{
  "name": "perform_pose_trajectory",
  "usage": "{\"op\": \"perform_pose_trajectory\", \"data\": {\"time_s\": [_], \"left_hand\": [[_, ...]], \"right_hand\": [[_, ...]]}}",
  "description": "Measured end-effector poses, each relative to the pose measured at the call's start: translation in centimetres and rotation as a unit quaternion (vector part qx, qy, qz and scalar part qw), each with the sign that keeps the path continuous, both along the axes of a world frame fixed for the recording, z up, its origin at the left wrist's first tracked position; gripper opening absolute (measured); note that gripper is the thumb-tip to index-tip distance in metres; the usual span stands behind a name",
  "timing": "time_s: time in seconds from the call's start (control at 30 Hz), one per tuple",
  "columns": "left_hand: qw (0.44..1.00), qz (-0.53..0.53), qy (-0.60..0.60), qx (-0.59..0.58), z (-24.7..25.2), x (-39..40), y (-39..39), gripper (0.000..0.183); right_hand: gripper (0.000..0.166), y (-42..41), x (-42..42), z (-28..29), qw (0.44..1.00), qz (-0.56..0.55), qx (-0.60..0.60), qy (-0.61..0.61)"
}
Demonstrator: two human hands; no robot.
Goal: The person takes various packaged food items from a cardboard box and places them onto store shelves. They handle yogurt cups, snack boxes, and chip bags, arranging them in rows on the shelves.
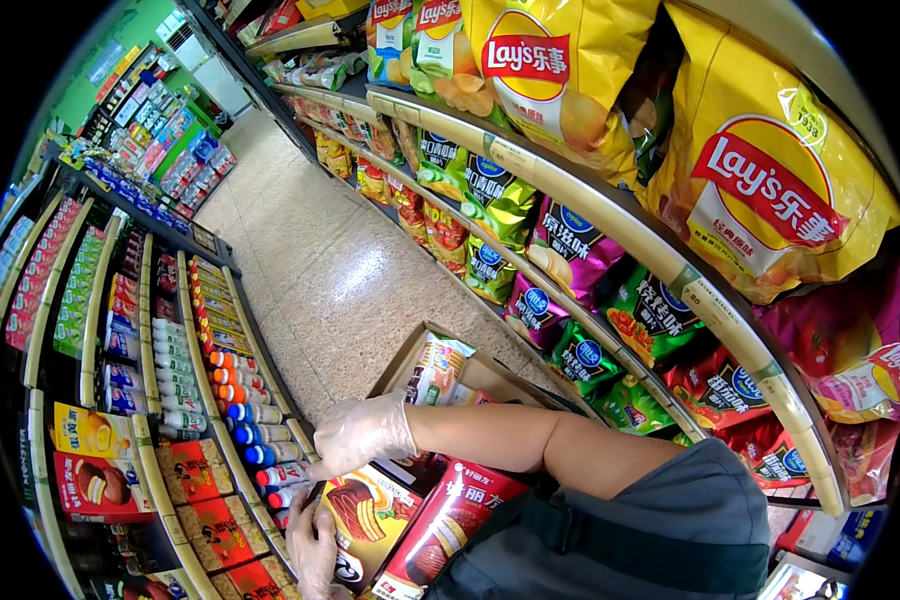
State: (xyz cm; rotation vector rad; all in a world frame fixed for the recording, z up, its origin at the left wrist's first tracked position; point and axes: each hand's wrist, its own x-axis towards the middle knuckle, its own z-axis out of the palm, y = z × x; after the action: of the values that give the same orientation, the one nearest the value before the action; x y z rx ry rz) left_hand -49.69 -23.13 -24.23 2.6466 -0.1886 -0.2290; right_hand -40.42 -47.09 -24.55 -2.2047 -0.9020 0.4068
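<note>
Both of my hands wear clear plastic gloves. My left hand (313, 551) lies along the left edge of a yellow-brown box of chocolate-coated cakes (367, 517), fingers bent against it. My right hand (361, 435) reaches across from the right and rests by the box's upper corner, close to the bottles on the left shelf; its fingertips are partly hidden. Against the box's right side leans a red box of chocolate pies (450, 525). Beyond my right wrist, an open cardboard carton (397, 360) holds a clear pack of round biscuits (439, 367) and other packets.
Left shelves hold drink bottles (259, 433), red-labelled packs (221, 531) and another red pie box (97, 486). Right shelves, with a curved price rail (615, 210), carry yellow chip bags (780, 165) and smaller chip bags (570, 240). A speckled tile floor (307, 247) runs between them.
</note>
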Motion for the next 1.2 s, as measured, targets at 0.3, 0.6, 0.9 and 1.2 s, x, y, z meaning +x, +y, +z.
{"op": "perform_pose_trajectory", "data": {"time_s": [0.3,0.6,0.9,1.2], "left_hand": [[0.999,0.018,-0.039,-0.030,0.8,0.8,-0.8,0.036],[0.992,-0.099,-0.020,-0.082,0.4,6.9,-1.5,0.030],[0.962,-0.210,0.046,-0.168,0.9,12.8,-4.7,0.045],[0.947,-0.292,-0.062,-0.121,3.9,12.9,-7.5,0.064]], "right_hand": [[0.062,-1.0,0.4,0.1,1.000,-0.007,0.017,0.002],[0.057,-2.0,3.6,-1.1,0.993,-0.119,0.005,0.018],[0.041,-8.3,3.8,-1.5,0.930,-0.323,0.177,-0.005],[0.033,-14.2,-5.5,5.2,0.603,-0.543,0.279,-0.514]]}}
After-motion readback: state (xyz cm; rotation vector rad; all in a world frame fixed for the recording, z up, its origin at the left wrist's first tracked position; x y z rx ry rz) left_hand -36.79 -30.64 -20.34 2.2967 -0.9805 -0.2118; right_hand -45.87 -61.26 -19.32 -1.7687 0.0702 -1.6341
